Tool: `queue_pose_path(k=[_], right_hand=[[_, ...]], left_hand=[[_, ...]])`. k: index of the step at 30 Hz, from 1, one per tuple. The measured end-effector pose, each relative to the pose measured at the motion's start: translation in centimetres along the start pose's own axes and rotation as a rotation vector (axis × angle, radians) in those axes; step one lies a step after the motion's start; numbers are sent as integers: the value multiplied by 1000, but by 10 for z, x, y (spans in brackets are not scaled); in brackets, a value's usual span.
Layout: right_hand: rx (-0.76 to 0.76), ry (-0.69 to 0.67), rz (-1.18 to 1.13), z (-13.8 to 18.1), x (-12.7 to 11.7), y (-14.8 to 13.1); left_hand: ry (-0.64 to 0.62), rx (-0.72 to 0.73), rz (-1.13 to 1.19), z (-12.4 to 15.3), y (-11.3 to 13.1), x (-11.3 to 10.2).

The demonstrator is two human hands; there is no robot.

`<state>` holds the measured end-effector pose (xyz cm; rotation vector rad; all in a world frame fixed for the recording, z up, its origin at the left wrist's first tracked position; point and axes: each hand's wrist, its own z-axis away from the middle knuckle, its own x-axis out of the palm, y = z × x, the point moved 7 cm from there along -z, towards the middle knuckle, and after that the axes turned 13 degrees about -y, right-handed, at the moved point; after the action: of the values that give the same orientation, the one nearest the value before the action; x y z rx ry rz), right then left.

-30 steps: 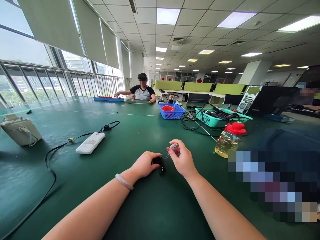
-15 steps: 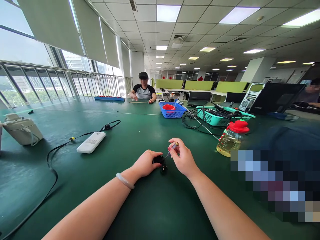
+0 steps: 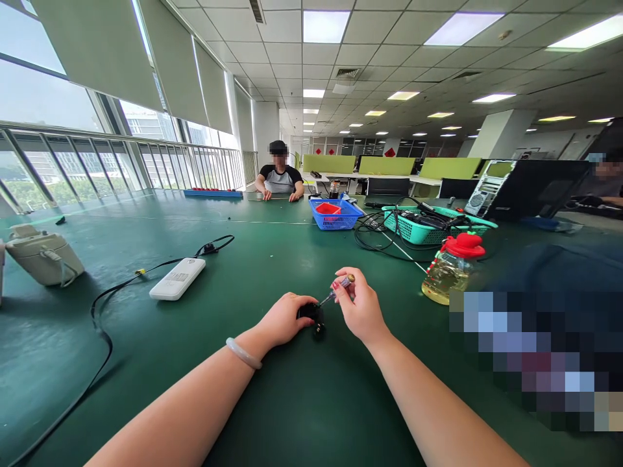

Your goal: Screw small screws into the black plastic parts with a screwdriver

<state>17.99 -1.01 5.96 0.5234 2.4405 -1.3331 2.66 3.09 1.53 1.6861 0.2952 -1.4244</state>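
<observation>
My left hand (image 3: 283,319), with a pale bangle on its wrist, grips a small black object (image 3: 306,312) low over the green table (image 3: 311,402). What kind of object it is I cannot make out, since the fingers cover part of it. In my right hand (image 3: 361,310) is a screwdriver (image 3: 344,283) with a clear handle, pinched between thumb and fingers. Its shaft slants down to the left, and the tip meets or nearly meets the top of the black object. A small shiny black part (image 3: 318,329) sits just below the object, toward me.
Left lie a white power bank (image 3: 178,279) and a black cable (image 3: 104,324); a beige bag (image 3: 46,256) stands farther left. On the right are a red-lidded jar (image 3: 448,275), a green basket (image 3: 413,228) of cables and a blue basket (image 3: 335,220). A person (image 3: 280,178) sits opposite.
My right hand has shifted slightly right, and the screwdriver leans over more, its handle farther from the black object. My left hand stays in place. The person opposite has moved a hand slightly.
</observation>
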Motion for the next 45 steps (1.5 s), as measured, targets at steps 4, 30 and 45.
queue_pose_path(k=[4, 30, 45], right_hand=[[23, -85, -23, -1, 8, 10], [-272, -203, 85, 12, 20, -41], [-205, -184, 77, 9, 22, -37]], left_hand=[[-11, 10, 2, 0, 2, 1], [30, 99, -62, -3, 0, 2], [37, 106, -52, -2, -1, 3]])
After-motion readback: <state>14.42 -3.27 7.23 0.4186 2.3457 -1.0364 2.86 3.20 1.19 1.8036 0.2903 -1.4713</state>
